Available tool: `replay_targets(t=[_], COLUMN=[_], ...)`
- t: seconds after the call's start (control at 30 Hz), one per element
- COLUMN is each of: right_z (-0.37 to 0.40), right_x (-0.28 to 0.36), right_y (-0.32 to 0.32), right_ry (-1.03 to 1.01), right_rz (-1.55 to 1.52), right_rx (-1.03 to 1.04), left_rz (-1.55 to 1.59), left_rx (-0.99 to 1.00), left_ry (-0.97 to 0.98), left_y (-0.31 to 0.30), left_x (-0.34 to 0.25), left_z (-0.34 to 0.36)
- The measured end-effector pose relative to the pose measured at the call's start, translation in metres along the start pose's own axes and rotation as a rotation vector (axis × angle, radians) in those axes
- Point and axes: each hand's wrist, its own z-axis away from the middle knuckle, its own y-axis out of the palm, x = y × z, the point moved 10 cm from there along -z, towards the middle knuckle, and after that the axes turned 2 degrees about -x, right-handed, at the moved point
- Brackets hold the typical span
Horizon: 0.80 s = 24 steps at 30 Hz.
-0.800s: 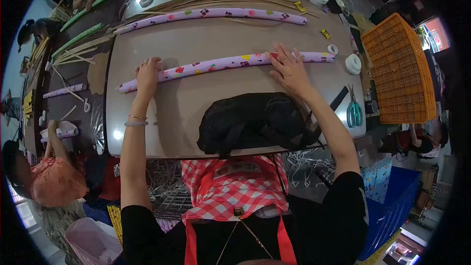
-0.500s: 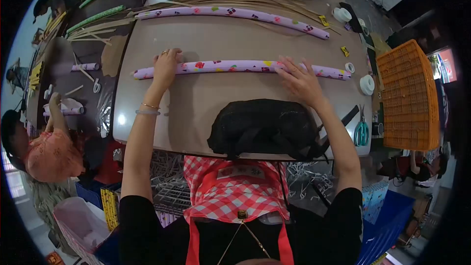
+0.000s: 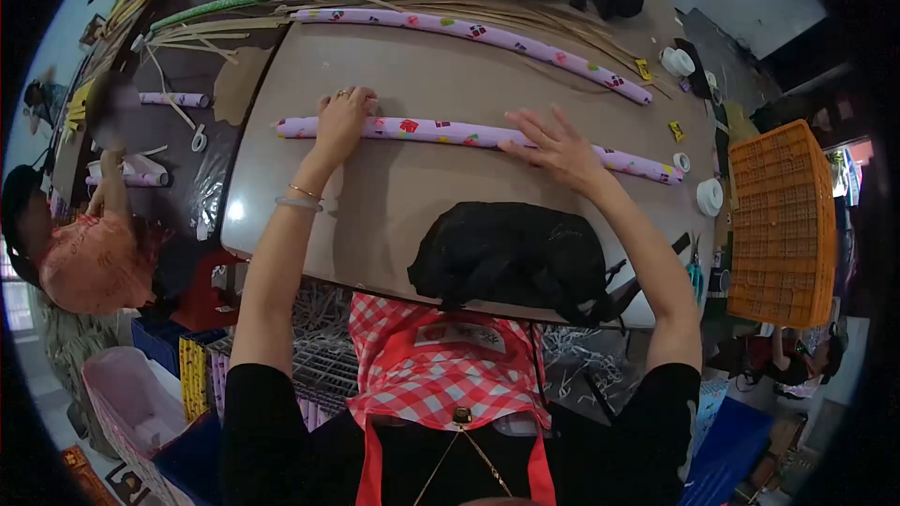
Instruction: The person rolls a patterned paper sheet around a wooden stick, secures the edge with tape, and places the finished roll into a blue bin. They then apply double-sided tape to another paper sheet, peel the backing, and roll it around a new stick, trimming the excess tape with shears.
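Patches of red and dark purple dot the lilac, smooth-looking, slender roll (image 3: 441, 134) lying across the middle of our tan table (image 3: 272, 189), beyond a black bag (image 3: 511, 255). Its long axis runs left to right and bows gently; the left end, with a small pale tip, points past our left hand, while the right end slants a little toward us, just beside a small white tape roll (image 3: 682, 162). Our left hand (image 3: 343, 122) curls over the roll near its left end; we cannot tell whether it grips. Our right hand (image 3: 561, 148) lies over it, fingers spread and unclenched. Farther off, a similar lilac roll (image 3: 478, 33) lies roughly alongside.
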Motion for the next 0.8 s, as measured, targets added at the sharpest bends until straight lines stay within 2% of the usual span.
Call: replay_targets(t=[0.03, 0.1, 0.17, 0.2, 0.23, 0.27, 0.3, 0.37, 0.47, 0.6, 0.67, 0.73, 0.8], right_z=[0.002, 0.002, -0.004, -0.013, -0.020, -0.030, -0.041, -0.058, -0.061, -0.055, -0.059, -0.071, -0.083], right_x=[0.009, 0.011, 0.013, 0.012, 0.021, 0.018, 0.013, 0.022, 0.033, 0.032, 0.044, 0.036, 0.035], right_y=[0.005, 0.007, 0.004, -0.001, -0.005, -0.004, -0.002, 0.005, 0.009, -0.002, -0.014, -0.002, -0.005], right_ry=[-0.120, -0.157, -0.174, -0.139, -0.164, -0.084, -0.008, 0.017, -0.062, -0.159, -0.346, -0.127, -0.046], right_rz=[0.212, 0.201, -0.008, -0.047, -0.040, -0.103, -0.162, -0.239, -0.024, 0.053, 0.162, -0.095, 0.009], right_rx=[0.052, 0.005, -0.030, 0.072, 0.037, 0.020, -0.001, 0.028, -0.075, -0.100, -0.061, -0.031, -0.080], left_rz=[0.010, 0.022, 0.034, 0.047, 0.047, 0.036, 0.010, -0.005, 0.036, 0.048, 0.086, 0.051, 0.028], left_rx=[0.025, 0.066, 0.067, 0.068, 0.092, 0.109, 0.100, 0.093, 0.057, 0.041, 0.053, 0.097, 0.131], left_ry=[-0.005, -0.011, -0.022, -0.019, 0.011, 0.038, 0.012, -0.012, 0.003, 0.008, -0.013, -0.033, -0.040], left_y=[0.001, 0.003, 0.005, 0.005, 0.008, 0.009, 0.012, 0.007, 0.006, 0.004, 0.008, 0.009, 0.010], left_x=[-0.001, -0.001, -0.001, 0.001, -0.001, -0.001, 0.001, -0.001, -0.003, -0.002, 0.001, 0.001, -0.001], left_z=[0.000, 0.001, 0.003, 0.000, 0.001, 0.003, 0.002, 0.001, 0.003, 0.001, 0.000, 0.000, -0.001])
